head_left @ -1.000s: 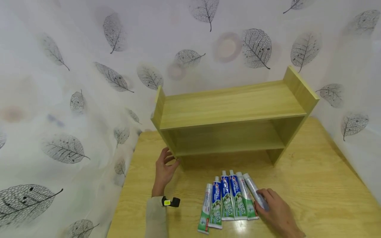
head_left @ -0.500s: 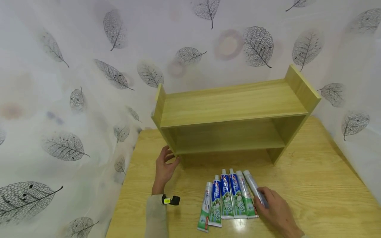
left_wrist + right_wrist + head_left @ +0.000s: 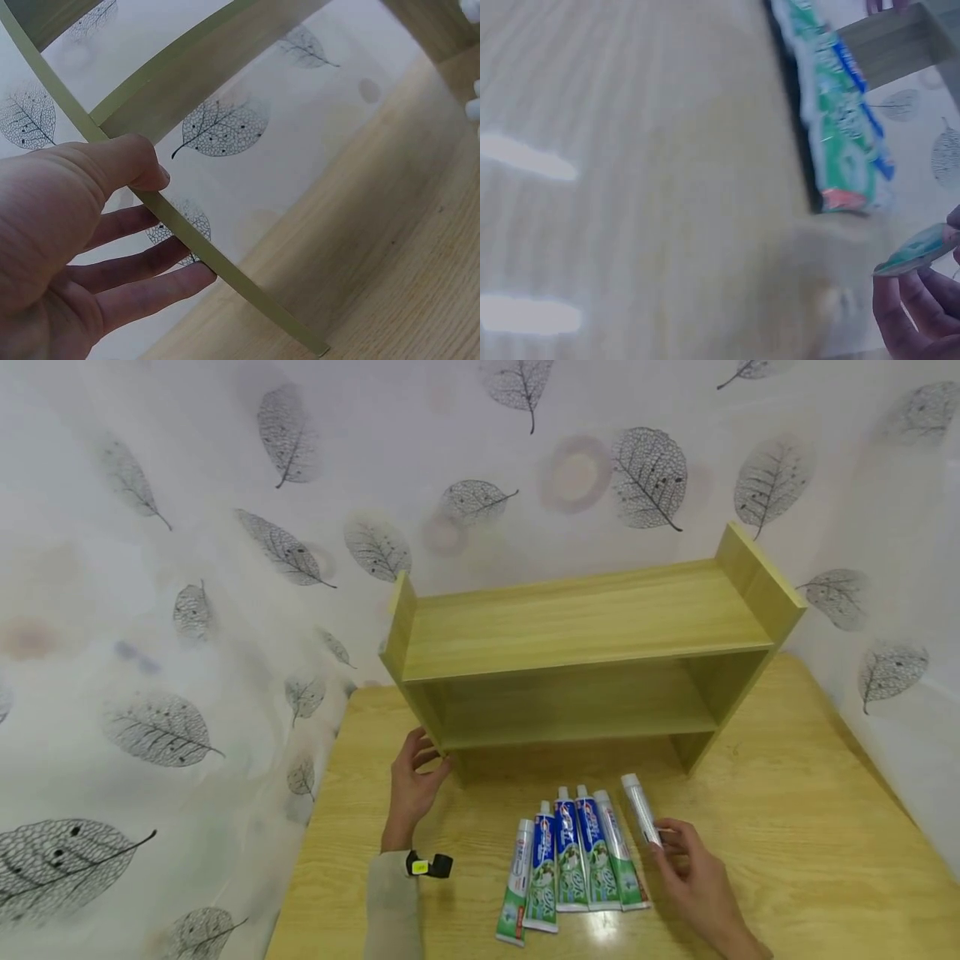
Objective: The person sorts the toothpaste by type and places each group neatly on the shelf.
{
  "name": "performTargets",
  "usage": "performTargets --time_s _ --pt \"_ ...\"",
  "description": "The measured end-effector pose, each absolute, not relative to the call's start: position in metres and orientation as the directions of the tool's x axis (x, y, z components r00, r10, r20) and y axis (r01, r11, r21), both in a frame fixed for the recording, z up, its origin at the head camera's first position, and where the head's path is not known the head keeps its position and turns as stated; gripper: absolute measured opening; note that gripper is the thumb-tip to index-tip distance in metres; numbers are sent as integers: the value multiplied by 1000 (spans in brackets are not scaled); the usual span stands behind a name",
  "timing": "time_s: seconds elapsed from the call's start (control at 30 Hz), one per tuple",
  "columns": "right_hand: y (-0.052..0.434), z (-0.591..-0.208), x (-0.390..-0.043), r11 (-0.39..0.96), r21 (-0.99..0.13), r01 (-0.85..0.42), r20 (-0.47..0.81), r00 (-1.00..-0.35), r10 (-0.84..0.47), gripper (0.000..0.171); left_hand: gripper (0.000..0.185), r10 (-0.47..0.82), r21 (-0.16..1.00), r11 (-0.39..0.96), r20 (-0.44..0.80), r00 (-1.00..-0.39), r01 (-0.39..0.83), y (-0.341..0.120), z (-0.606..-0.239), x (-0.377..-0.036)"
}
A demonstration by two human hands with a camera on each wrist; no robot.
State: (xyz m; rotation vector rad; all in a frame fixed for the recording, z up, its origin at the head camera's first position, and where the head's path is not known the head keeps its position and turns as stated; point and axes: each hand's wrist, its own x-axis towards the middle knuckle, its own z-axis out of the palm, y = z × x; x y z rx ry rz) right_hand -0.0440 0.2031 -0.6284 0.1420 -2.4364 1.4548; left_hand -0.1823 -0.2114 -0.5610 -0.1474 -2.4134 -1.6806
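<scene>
My right hand [image 3: 701,883] pinches a silvery toothpaste tube [image 3: 640,807] with a white cap, its cap end pointing toward the shelf. In the right wrist view the tube's flat green-and-white end [image 3: 919,251] shows between the fingers. To its left on the table, several toothpaste tubes [image 3: 573,860] lie side by side, some blue and green, others silver and green. My left hand [image 3: 412,789] grips the lower left side panel of a wooden shelf [image 3: 585,622]. Seen from the left wrist, thumb and fingers are on opposite sides of the panel edge [image 3: 187,232].
The two-level shelf stands on the wooden table [image 3: 810,827], behind the tubes. A wall with leaf-print covering [image 3: 465,427] rises behind it and along both sides. A black wrist strap [image 3: 431,867] sits on my left wrist.
My right hand has lifted the rightmost tube and shifted it slightly right and forward, away from the row. The left hand keeps its grip on the shelf panel.
</scene>
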Motion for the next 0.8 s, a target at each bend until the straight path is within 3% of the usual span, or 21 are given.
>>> performTargets --time_s 0.53,0.7,0.8 --pt "210 -560 -63 319 -903 -288 333 -938 97 37 59 -41 916 359 208 -977 180 -211 -560 -182" --pt "207 -549 -64 384 -889 -248 331 -929 165 60 59 -38 918 355 206 -978 180 -211 -560 -181" --pt "206 -544 -65 387 -872 -300 389 -905 174 62 58 -35 917 356 208 -978 182 -212 -560 -181"
